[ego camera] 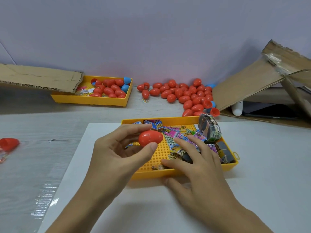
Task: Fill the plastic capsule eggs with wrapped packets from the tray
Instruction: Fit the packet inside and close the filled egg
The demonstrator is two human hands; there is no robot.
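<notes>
Nearest, the right hand lies spread, fingers straight, over wrapped packets in the yellow tray. Just left, the left hand pinches a closed red egg. Farther back, loose red eggs heap on the tabletop.

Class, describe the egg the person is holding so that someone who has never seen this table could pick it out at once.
Find the near yellow tray of wrapped packets on the white sheet. Above its left end, the left hand pinches a closed red egg between thumb and fingers. It is the only egg lifted off the table.
</notes>
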